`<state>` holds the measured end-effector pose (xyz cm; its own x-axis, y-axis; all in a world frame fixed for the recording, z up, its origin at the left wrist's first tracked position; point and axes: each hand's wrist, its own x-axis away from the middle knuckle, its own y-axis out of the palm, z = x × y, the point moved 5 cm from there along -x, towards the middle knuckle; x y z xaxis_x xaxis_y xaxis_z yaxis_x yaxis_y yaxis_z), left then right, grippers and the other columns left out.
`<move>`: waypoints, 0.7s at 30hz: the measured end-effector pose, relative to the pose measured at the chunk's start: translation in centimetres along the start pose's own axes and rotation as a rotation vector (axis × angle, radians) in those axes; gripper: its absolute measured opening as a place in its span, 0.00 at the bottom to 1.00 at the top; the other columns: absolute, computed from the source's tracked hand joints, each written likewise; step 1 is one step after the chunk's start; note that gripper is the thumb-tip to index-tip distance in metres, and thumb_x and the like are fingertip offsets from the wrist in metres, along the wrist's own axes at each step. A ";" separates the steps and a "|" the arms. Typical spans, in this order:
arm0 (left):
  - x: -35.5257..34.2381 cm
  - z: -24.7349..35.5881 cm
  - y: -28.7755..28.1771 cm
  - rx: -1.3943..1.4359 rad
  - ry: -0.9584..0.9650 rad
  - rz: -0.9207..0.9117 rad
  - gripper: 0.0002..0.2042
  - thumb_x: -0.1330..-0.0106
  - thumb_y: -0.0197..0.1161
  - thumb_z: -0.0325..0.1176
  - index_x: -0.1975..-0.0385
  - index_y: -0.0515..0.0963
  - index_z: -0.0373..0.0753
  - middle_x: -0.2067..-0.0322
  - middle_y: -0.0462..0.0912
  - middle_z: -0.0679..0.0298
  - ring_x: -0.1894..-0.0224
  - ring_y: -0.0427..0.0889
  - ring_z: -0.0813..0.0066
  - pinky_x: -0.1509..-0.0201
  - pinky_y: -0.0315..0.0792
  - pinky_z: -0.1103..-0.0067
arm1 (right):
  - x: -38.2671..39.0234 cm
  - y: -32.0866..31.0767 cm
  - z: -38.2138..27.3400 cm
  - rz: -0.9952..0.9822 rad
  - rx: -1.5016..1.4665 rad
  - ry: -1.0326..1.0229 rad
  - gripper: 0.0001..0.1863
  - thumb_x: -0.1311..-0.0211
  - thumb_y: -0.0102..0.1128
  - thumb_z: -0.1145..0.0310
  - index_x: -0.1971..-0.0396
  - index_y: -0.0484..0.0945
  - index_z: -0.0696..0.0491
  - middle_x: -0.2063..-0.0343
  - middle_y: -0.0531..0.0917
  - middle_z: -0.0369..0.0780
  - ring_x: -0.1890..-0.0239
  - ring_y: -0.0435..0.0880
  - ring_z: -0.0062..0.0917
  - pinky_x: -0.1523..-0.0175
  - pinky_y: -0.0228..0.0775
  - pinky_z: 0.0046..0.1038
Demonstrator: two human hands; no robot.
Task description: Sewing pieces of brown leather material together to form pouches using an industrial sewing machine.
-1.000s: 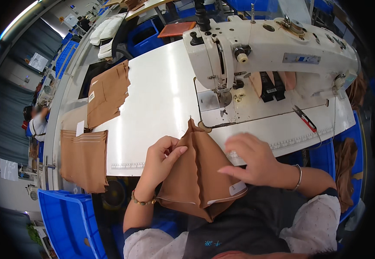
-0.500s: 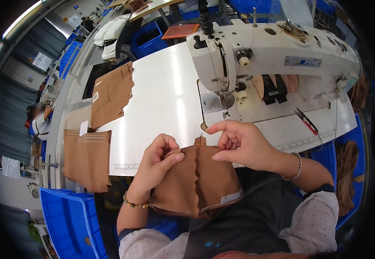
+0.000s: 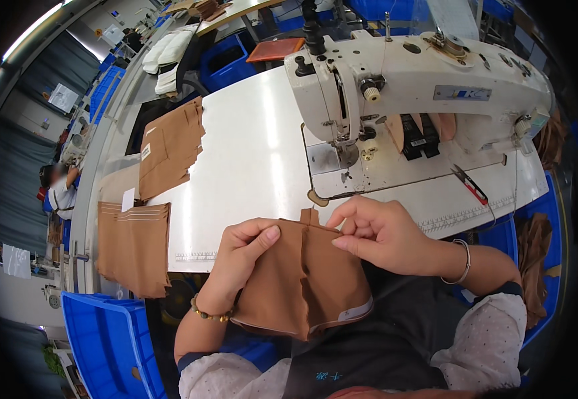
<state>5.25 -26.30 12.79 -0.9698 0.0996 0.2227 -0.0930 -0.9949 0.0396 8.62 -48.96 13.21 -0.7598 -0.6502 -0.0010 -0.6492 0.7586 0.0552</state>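
My left hand (image 3: 245, 246) pinches the top left edge of a brown seamed fabric piece (image 3: 325, 286), thumb on the front. My right hand (image 3: 379, 236) grips its top right edge between thumb and index finger, other fingers curled. The piece hangs over my lap, a vertical seam down its middle and white lines along the bottom edge. Above my hands stands the white sewing machine (image 3: 408, 76), with black-and-tan items under its arm. Red-and-black thread snips (image 3: 472, 186) lie on the table (image 3: 242, 153) beyond my right hand.
Brown fabric stacks (image 3: 169, 146) (image 3: 132, 246) lie at the left. Blue bins (image 3: 106, 339) (image 3: 548, 249) flank me, the right one holding brown fabric. An orange tray (image 3: 275, 48) and white stacks (image 3: 159, 56) are behind the table. A co-worker (image 3: 59, 196) sits at far left.
My right hand has moved from the piece's right side onto its top edge and closed there. My left thumb has shifted along the edge; the top now lies straighter across both hands.
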 end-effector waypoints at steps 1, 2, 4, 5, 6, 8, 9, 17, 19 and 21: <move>-0.2 -0.8 -0.6 0.037 -0.032 -0.022 0.09 0.26 0.61 0.31 0.57 0.84 0.32 0.62 0.85 0.67 0.59 0.80 0.83 0.51 0.74 0.83 | 0.1 0.3 -1.1 -0.011 0.196 -0.171 0.07 0.34 0.61 0.73 0.59 0.82 0.58 0.69 0.84 0.37 0.72 0.81 0.24 0.64 0.73 0.22; -0.4 -1.6 -1.1 0.074 -0.064 -0.044 0.09 0.26 0.61 0.31 0.58 0.84 0.32 0.63 0.86 0.67 0.60 0.81 0.83 0.52 0.75 0.83 | 0.2 0.7 -1.9 -0.023 0.392 -0.341 0.08 0.35 0.61 0.75 0.58 0.82 0.57 0.69 0.84 0.37 0.71 0.82 0.26 0.65 0.74 0.22; -0.2 -1.6 -1.9 0.102 -0.050 -0.074 0.08 0.26 0.61 0.31 0.59 0.83 0.32 0.63 0.86 0.68 0.61 0.80 0.84 0.53 0.75 0.84 | 0.2 1.7 -2.2 -0.033 0.587 -0.637 0.09 0.39 0.61 0.74 0.60 0.82 0.57 0.70 0.83 0.37 0.72 0.83 0.26 0.65 0.74 0.23; 0.1 -1.3 -2.2 0.132 -0.038 -0.103 0.08 0.26 0.61 0.31 0.60 0.83 0.33 0.64 0.85 0.68 0.61 0.80 0.85 0.53 0.74 0.85 | 0.8 2.7 -2.8 -0.042 0.780 -0.931 0.09 0.43 0.62 0.73 0.62 0.82 0.57 0.71 0.82 0.37 0.72 0.83 0.27 0.66 0.74 0.23; 0.3 -1.3 -2.6 0.127 -0.041 -0.108 0.08 0.26 0.61 0.31 0.60 0.83 0.33 0.64 0.85 0.68 0.61 0.80 0.85 0.53 0.74 0.85 | 0.4 2.9 -3.1 -0.034 0.779 -0.930 0.09 0.43 0.62 0.73 0.62 0.82 0.57 0.71 0.82 0.37 0.72 0.83 0.27 0.66 0.74 0.23; 0.3 -1.0 -3.7 0.069 0.039 -0.088 0.08 0.25 0.60 0.31 0.60 0.82 0.33 0.65 0.85 0.69 0.61 0.79 0.85 0.53 0.73 0.85 | 0.3 4.9 -3.6 -0.139 1.189 -1.254 0.14 0.48 0.63 0.70 0.61 0.83 0.61 0.64 0.85 0.41 0.64 0.86 0.27 0.63 0.79 0.24; 0.1 -0.8 -4.5 -0.018 0.066 -0.045 0.08 0.25 0.60 0.30 0.60 0.82 0.33 0.65 0.85 0.69 0.62 0.79 0.85 0.53 0.73 0.85 | -0.2 5.7 -3.0 -0.121 1.230 -1.338 0.13 0.50 0.61 0.68 0.68 0.83 0.61 0.64 0.84 0.42 0.64 0.84 0.27 0.64 0.77 0.23; -7.1 12.3 -3.0 -1.173 0.186 -0.165 0.07 0.34 0.66 0.30 0.63 0.86 0.34 0.68 0.87 0.60 0.66 0.84 0.72 0.58 0.76 0.78 | -4.5 8.0 -3.0 0.193 1.398 -1.451 0.07 0.56 0.60 0.67 0.80 0.79 0.56 0.76 0.77 0.38 0.71 0.79 0.26 0.68 0.68 0.23; -10.6 9.8 -0.2 -1.337 0.373 -0.258 0.07 0.37 0.67 0.31 0.65 0.86 0.34 0.66 0.86 0.54 0.64 0.85 0.64 0.58 0.76 0.74 | -5.3 6.4 -0.1 0.127 1.463 -1.288 0.07 0.58 0.60 0.66 0.84 0.75 0.52 0.80 0.73 0.35 0.75 0.74 0.24 0.70 0.64 0.23; -13.6 5.1 1.9 -1.347 0.478 -0.290 0.07 0.38 0.68 0.30 0.66 0.85 0.32 0.66 0.85 0.53 0.64 0.85 0.65 0.58 0.76 0.74 | -5.2 4.1 2.7 0.087 1.492 -1.179 0.07 0.58 0.60 0.66 0.86 0.72 0.51 0.82 0.70 0.34 0.78 0.72 0.22 0.73 0.63 0.23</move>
<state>19.43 -29.43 14.81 -0.8366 0.5475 0.0167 -0.1703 -0.2309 -0.9580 9.82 -42.41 10.80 -0.0034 -0.7467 -0.6651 0.3792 0.6145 -0.6918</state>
